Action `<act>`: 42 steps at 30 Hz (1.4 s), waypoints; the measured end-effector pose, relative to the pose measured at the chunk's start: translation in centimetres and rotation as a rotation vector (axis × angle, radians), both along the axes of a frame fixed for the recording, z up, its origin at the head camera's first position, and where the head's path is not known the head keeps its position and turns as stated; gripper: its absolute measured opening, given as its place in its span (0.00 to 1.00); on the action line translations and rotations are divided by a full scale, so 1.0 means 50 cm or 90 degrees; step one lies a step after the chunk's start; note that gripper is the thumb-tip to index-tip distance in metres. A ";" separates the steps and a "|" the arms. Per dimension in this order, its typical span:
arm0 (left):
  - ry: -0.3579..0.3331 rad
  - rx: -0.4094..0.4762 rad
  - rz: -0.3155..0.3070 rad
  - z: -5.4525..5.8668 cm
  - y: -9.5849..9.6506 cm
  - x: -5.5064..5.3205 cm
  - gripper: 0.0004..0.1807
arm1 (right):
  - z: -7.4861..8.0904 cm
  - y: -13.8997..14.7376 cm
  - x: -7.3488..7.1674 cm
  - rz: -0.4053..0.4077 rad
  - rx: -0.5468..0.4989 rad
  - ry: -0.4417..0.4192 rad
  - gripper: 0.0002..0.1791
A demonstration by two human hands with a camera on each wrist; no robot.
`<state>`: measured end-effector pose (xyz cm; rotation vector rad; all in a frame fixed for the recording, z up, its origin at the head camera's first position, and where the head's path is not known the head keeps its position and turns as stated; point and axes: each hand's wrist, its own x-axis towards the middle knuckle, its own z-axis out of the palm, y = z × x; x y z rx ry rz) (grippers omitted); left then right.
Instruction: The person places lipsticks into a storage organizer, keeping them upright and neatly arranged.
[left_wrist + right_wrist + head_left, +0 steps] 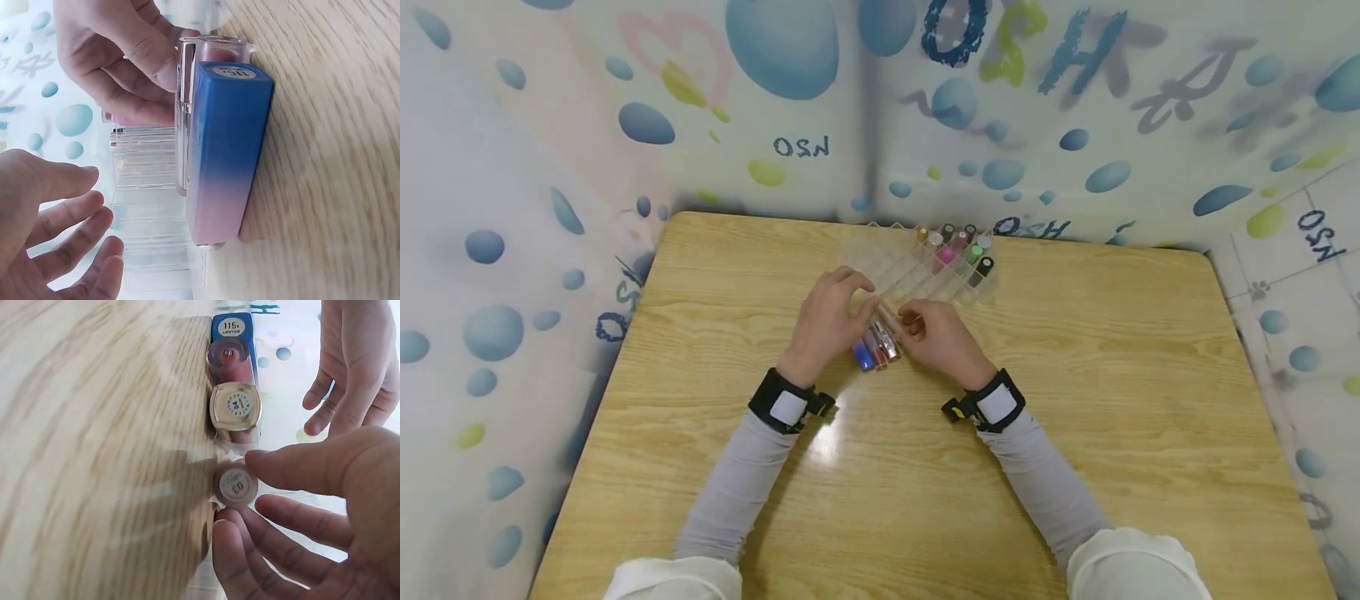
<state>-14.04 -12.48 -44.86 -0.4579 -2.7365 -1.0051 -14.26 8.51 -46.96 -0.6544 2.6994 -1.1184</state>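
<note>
On the table lie several lip products side by side: a blue-to-pink lipstick (228,150) labelled 115, a clear-ended pinkish tube (228,356) and a shiny squarish tube (236,407). My right hand (936,333) is beside them, thumb and fingers around a round lipstick tube (236,484) whose end reads 03. My left hand (827,321) hovers on the other side, fingers loosely bent and apart, with nothing between them in the left wrist view. Just beyond both hands stands a clear compartment organizer (917,287).
In the organizer's right part stand several tubes, among them a green-capped tube (974,253), a pink tube (946,256) and a black-capped tube (985,267). The wooden table (1112,358) meets a patterned curtain (910,158) at its far edge.
</note>
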 end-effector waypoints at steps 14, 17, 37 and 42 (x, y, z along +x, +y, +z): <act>-0.029 -0.006 -0.046 0.002 0.011 0.005 0.12 | 0.000 0.025 -0.003 -0.029 0.025 0.017 0.11; -0.027 -0.012 -0.067 0.001 0.016 0.006 0.15 | 0.008 0.031 -0.002 -0.029 0.019 0.035 0.11; 0.001 -0.068 -0.176 -0.007 0.027 0.005 0.15 | 0.063 0.034 0.018 0.007 -0.062 0.158 0.09; -0.003 -0.060 -0.168 -0.008 0.030 0.007 0.15 | 0.067 0.035 0.022 0.005 -0.063 0.161 0.09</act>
